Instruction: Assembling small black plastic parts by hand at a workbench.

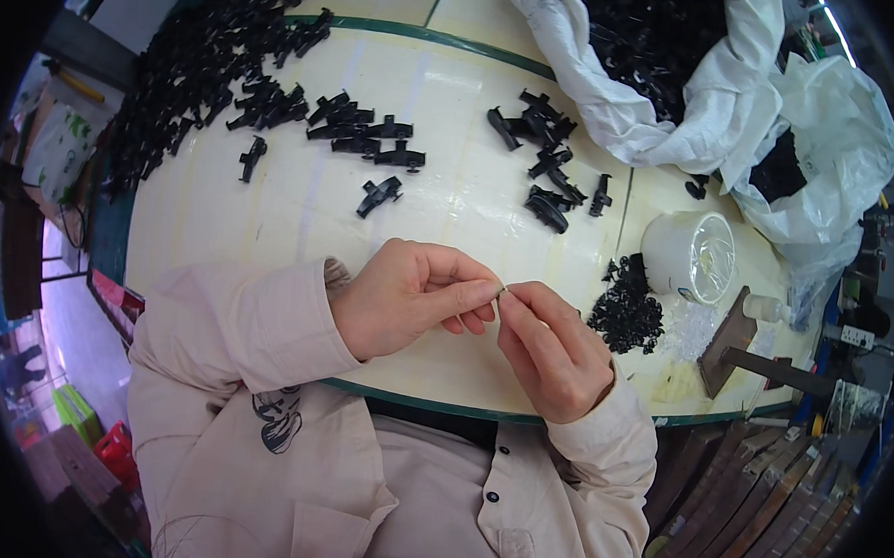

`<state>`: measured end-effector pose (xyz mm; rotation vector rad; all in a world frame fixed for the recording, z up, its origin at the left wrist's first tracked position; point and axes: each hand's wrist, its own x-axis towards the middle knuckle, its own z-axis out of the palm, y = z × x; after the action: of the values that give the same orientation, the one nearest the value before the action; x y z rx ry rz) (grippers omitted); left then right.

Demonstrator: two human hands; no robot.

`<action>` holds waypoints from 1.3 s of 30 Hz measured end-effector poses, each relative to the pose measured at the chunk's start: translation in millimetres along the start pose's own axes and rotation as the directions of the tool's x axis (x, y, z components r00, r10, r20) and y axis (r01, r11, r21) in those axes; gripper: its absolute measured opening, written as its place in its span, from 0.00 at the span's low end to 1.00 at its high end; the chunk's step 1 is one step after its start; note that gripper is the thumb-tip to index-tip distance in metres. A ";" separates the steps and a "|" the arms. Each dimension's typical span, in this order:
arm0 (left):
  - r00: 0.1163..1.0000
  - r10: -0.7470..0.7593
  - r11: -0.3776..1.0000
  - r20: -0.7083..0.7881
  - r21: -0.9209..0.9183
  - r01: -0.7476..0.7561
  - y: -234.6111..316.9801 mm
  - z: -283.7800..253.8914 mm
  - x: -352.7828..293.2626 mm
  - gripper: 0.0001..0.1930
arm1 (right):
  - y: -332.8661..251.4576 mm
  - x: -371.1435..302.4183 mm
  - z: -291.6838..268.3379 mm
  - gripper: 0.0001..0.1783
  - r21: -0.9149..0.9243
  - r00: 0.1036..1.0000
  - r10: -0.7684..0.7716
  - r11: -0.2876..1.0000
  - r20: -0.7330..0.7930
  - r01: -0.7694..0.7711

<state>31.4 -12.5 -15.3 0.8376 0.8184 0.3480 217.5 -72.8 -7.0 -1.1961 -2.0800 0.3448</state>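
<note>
Above the near part of the pale tabletop, my left hand (416, 296) and my right hand (552, 351) meet fingertip to fingertip. Both pinch a tiny dark piece (503, 290) between thumb and forefinger; most of it is hidden, so its kind cannot be told. A heap of small black plastic parts (627, 309) lies just right of my right hand. Beyond my left hand rests a single black plastic fitting (379, 196), with a cluster of similar black fittings (359, 128) behind it. Another group of black fittings (548, 134) lies farther right.
A large pile of black fittings (192, 63) covers the far left. At the back right stands a white sack (614, 117) of black parts beside a clear plastic bag (842, 137). A white roll (673, 251), clear bits (689, 329) and a metal T-shaped tool (728, 351) sit at the right.
</note>
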 end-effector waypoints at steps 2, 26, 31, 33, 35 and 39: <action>1.000 0.012 1.000 0.003 0.001 -0.012 0.7 4.4 2.6 0.13 | 1.4 -1.4 -2.5 0.18 -0.003 1.000 0.007 1.000 -0.006 -0.007; 0.494 0.644 -0.369 0.584 0.803 -0.468 8.5 10.6 63.4 0.11 | 75.4 -31.0 -123.5 0.09 -0.502 0.962 0.147 0.829 -0.232 -0.248; 0.558 0.646 -0.266 0.521 0.838 -0.475 12.9 10.3 56.9 0.12 | 76.4 -26.2 -121.6 0.09 -0.479 0.972 0.128 0.852 -0.196 -0.209; 0.547 0.653 -0.217 0.523 0.822 -0.527 12.6 7.8 55.7 0.14 | 68.5 -24.3 -124.3 0.10 -0.440 0.956 0.156 0.861 -0.250 -0.255; 0.521 0.672 -0.201 0.526 0.807 -0.555 11.6 8.3 57.2 0.15 | 51.1 -25.3 -125.0 0.11 -0.336 0.914 0.209 0.882 -0.347 -0.329; 0.520 0.646 -0.155 0.558 0.764 -0.626 7.0 -5.9 42.9 0.26 | 28.7 -29.9 -97.6 0.13 0.089 0.862 0.317 0.947 -0.396 -0.308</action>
<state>55.2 19.5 -33.7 2.5397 0.4403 0.7944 312.9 -93.2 34.5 -1.4568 -1.5216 0.2395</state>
